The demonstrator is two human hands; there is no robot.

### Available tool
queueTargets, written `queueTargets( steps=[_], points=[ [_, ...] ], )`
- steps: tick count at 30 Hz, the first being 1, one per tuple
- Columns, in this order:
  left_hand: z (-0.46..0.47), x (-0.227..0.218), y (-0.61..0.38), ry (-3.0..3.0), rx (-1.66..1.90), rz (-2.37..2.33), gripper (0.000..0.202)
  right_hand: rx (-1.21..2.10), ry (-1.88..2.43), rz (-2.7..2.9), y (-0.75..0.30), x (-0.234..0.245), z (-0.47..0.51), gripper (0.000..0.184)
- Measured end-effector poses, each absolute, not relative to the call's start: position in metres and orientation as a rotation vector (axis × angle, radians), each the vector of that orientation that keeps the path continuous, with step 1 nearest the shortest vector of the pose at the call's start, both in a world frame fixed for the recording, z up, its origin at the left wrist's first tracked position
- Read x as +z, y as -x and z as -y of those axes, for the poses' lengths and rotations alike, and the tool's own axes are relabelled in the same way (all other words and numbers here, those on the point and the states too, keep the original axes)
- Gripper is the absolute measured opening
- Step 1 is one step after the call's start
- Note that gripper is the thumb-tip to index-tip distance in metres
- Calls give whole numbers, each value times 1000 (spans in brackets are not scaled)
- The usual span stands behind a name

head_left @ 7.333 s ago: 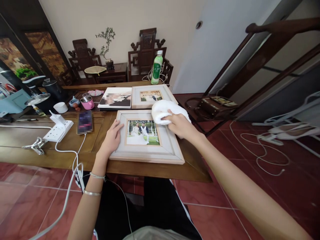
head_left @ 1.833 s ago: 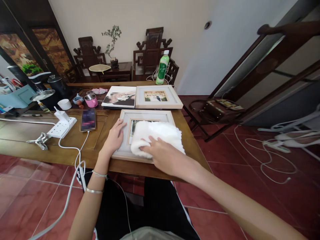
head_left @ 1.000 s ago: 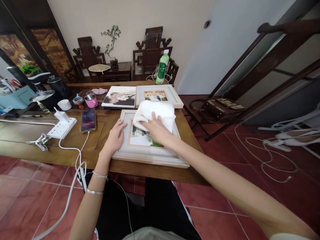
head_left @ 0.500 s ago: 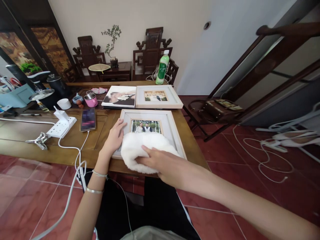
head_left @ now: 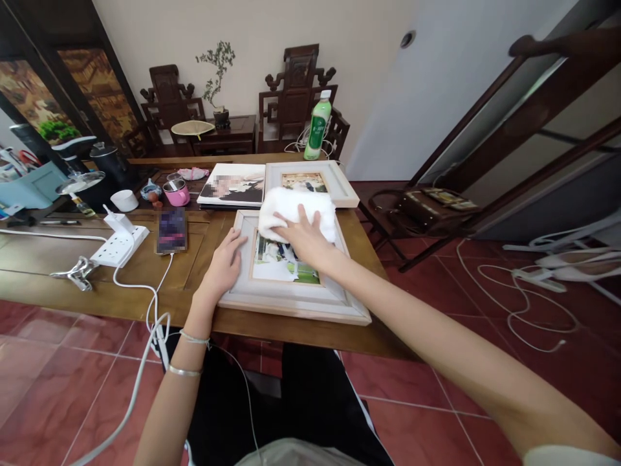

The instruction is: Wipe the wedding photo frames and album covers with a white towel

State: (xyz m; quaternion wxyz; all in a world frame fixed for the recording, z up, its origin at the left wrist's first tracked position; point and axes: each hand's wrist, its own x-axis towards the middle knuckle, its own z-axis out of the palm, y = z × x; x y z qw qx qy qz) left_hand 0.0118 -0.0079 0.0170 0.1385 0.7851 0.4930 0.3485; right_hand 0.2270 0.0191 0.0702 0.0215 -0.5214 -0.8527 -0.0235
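Note:
A framed photo (head_left: 288,304) lies face up at the table's front edge, its picture showing people outdoors on grass. My left hand (head_left: 227,262) rests on the left side of that frame with fingers stretched flat over the rim. With spread fingers, my right hand (head_left: 306,238) presses a thick, fluffy white cloth (head_left: 294,204) onto the upper part of the frame. The cloth covers the top of the picture and overlaps the lower edge of a second framed photo (head_left: 347,188) behind. Next to that lies a white-and-dark photo panel (head_left: 233,184).
Leftward on the table (head_left: 204,226) are a phone (head_left: 171,230) on a cable, a power strip (head_left: 121,246), a pink cup (head_left: 176,193) and a white cup (head_left: 125,200). A green bottle (head_left: 317,126) stands at the back. A dark chair (head_left: 427,210) is at right.
My right hand has moved the cloth from the frame's near edge away to its far edge, baring the lower picture. The frame's near right corner shows now. My left hand stays put.

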Motion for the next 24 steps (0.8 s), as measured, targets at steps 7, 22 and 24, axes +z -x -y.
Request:
queueTargets(
  steps=[7, 22, 24],
  points=[
    [7, 16, -13, -2281, 1003, -1434, 41, 270, 1634, 2890, -215, 93, 44, 81],
    [8, 16, -12, -2281, 1011, -1404, 38, 188, 1469, 2875, -233, 82, 56, 81],
    [8, 17, -13, -2290, 1028, -1399, 39, 0, 1549, 2789, -239, 74, 27, 79]
  ],
)
